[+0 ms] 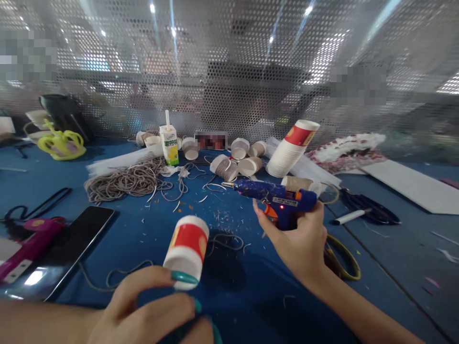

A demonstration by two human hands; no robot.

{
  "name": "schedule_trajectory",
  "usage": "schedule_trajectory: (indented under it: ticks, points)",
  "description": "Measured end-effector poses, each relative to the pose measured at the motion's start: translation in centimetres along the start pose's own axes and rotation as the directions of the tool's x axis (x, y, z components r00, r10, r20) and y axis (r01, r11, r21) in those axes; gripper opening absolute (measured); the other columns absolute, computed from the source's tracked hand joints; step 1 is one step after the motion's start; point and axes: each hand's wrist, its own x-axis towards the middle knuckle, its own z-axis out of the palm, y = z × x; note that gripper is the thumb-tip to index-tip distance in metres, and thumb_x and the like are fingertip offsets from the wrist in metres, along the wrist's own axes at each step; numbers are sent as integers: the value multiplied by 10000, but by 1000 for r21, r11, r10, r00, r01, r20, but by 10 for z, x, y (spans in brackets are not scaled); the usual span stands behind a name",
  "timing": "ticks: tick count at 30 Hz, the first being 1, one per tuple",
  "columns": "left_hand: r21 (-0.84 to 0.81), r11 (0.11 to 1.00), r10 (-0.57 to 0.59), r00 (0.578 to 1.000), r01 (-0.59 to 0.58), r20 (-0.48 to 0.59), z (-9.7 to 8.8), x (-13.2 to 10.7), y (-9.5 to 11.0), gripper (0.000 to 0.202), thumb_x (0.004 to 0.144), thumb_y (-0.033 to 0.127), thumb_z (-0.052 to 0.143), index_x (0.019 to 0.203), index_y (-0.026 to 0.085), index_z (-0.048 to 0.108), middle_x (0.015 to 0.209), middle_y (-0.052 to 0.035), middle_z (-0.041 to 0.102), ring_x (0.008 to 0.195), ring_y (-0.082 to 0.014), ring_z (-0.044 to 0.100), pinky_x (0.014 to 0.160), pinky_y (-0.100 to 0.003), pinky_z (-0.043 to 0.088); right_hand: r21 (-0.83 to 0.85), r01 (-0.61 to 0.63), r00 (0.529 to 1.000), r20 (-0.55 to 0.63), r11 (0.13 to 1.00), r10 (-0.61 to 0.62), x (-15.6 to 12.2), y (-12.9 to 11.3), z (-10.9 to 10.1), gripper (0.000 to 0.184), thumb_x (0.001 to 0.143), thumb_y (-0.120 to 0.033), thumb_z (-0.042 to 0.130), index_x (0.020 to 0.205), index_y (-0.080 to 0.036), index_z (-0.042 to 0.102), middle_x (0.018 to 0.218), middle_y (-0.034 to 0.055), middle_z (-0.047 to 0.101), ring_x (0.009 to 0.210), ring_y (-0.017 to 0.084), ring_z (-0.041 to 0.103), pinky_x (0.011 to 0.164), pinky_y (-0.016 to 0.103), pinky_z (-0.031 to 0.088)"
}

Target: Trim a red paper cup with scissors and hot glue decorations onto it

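My left hand, with teal nails, grips the lower edge of a paper cup, one finger lying across its near end. This cup is white with a red band and tilts slightly; my left thumb is hidden. My right hand is wrapped round the handle of a blue hot glue gun, a fingertip by its orange trigger. A small red light glows on the gun's side. Its nozzle points left, above and to the right of the cup, apart from it. Loose grey cord lies behind the cup.
Behind lie a cord pile, a drink carton, several small cups and a leaning cup stack. A phone and magenta tool lie left; yellow-handled scissors and a white pen right. A perforated metal screen stands behind.
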Motion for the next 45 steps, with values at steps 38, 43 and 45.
schedule_trajectory:
  ticks: [38, 43, 45]
  points:
    - [-666, 740, -288, 939, 94, -187, -19, 126, -21, 301, 825, 482, 435, 844, 206, 551, 931, -38, 565, 1014, -218, 502, 932, -387, 366, -8, -286, 836, 487, 958, 254, 2, 9, 9, 461, 638, -485, 642, 867, -211, 350, 751, 68, 626, 688, 251, 636, 574, 369, 493]
    - [-630, 772, -219, 964, 79, -148, -15, 124, -28, 362, 814, 545, 435, 891, 217, 567, 1088, -51, 556, 1175, -248, 419, 1038, -440, 244, 76, -410, 775, 554, 909, 303, -3, 23, 19, 486, 665, -482, 616, 960, -185, 370, 789, 58, 581, 674, 236, 618, 602, 404, 500]
    - [-636, 768, -210, 968, 78, -135, -15, 123, -26, 353, 825, 532, 425, 908, 220, 567, 1124, -53, 552, 1209, -254, 397, 1056, -457, 212, 56, -392, 803, 508, 918, 312, -4, 29, 24, 536, 633, -468, 638, 993, -163, 384, 937, 123, 546, 828, 280, 597, 693, 456, 494]
